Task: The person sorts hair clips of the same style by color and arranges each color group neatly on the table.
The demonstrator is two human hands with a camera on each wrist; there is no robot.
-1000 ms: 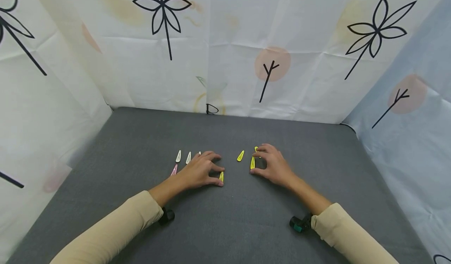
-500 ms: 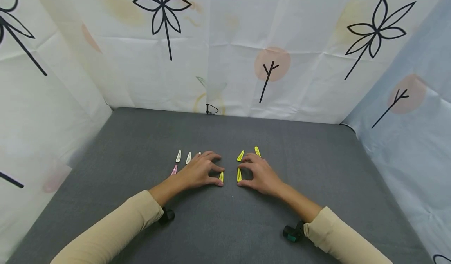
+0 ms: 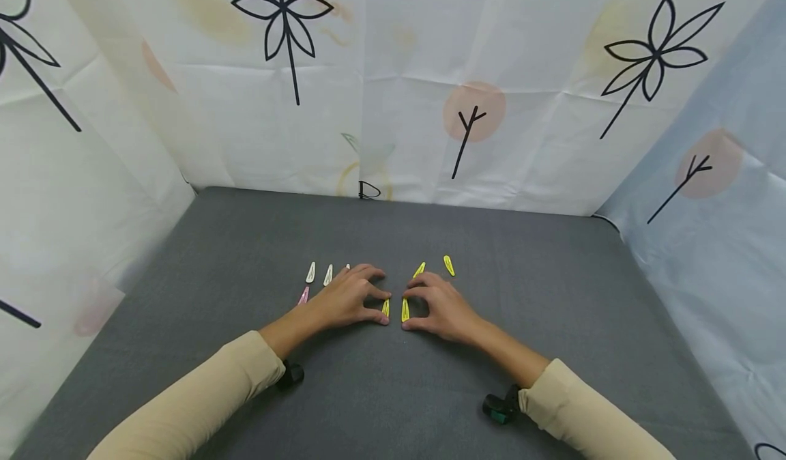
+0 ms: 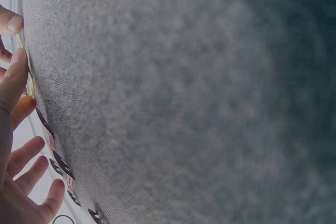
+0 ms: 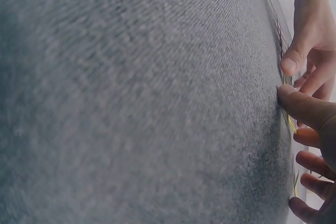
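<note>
My left hand (image 3: 350, 297) pinches a yellow snap hair clip (image 3: 386, 308) by its two ends, thumb at the near end and a finger at the far end. Close to its right, my right hand (image 3: 447, 308) holds another yellow hair clip (image 3: 405, 310) the same way, a small gap between the two clips. Beyond the right hand lie a yellow clip (image 3: 420, 267), partly covered by its fingers, and one more yellow clip (image 3: 449, 265). White clips (image 3: 311, 272) lie in a row behind the left hand, which partly hides a pink clip (image 3: 303, 295).
The grey cloth-covered table (image 3: 405, 405) ends at a white printed curtain (image 3: 393, 105) along the back, with more curtain at both sides. Each wrist wears a small black camera, such as the right camera (image 3: 499, 409).
My right hand has slid a yellow clip left and nearer, up beside the left hand's clip. The yellow clip at the back right has come into full view. My left hand has stayed put.
</note>
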